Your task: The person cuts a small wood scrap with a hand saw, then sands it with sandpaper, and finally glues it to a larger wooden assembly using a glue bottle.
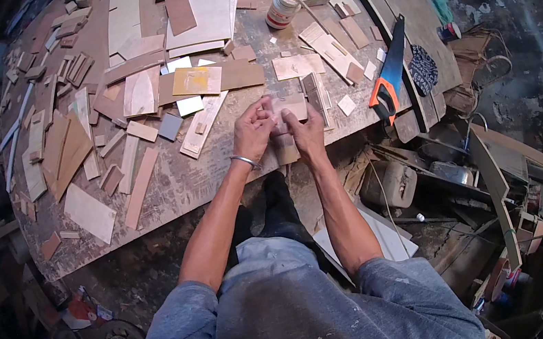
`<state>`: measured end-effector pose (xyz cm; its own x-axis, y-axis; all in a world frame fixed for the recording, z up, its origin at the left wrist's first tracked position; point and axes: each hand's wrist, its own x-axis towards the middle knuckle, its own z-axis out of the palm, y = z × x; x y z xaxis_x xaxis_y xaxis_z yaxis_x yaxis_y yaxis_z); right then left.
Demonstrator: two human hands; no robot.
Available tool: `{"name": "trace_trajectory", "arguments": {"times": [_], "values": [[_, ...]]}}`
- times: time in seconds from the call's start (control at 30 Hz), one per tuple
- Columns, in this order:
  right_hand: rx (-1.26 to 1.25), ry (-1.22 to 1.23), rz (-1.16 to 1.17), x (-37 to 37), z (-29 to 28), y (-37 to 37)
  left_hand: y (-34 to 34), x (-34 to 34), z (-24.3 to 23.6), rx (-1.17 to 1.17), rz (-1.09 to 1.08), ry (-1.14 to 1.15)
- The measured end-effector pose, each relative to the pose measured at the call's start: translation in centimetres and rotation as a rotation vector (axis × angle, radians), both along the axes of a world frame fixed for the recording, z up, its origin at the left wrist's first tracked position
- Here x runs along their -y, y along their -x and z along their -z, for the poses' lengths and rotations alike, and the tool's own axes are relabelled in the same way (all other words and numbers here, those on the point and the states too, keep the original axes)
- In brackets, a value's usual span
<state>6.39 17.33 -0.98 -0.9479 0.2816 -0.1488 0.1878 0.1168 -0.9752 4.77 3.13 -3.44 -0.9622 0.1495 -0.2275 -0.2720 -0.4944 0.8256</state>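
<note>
In front of me, at the near edge of the workbench (172, 204), both hands meet over a small flat piece of wood (292, 107). My right hand (307, 133) grips it, thumb on its face. My left hand (255, 132), with a metal bangle at the wrist, has its fingers pinched together by the piece's left edge. Those fingertips are slightly blurred, and what they hold cannot be made out. Just right of my right hand, a narrow wooden assembly (317, 97) stands on the bench. A yellow-stained wooden board (196, 81) lies beyond my left hand.
A handsaw (392, 76) with an orange and black handle lies at the right edge. A glue jar (282, 10) with a stick stands at the back. Wood offcuts (74, 148) cover the left side, and large pale sheets (204, 12) lie farther back. Scrap and containers (395, 183) sit below right.
</note>
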Motion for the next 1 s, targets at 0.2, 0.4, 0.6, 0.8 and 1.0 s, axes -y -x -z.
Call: {"name": "trace_trajectory", "arguments": {"times": [0.2,0.4,0.6,0.8,1.0], "values": [[-0.235,-0.616,-0.033,-0.4,6.2,2.1,1.4,0.1,5.4,-0.559,0.223,1.367],[-0.257,-0.887,-0.005,0.3,8.8,2.2,2.1,-0.5,6.1,-0.469,0.350,1.486],[-0.108,-0.904,-0.028,1.5,8.2,0.7,2.4,0.3,6.5,-0.422,0.398,1.449],[-0.097,-0.876,-0.047,1.8,8.0,-0.1,2.3,0.6,6.3,-0.423,0.412,1.455],[-0.144,-0.952,-0.055,1.2,8.1,0.8,2.5,0.5,6.3,-0.445,0.409,1.446]]}}
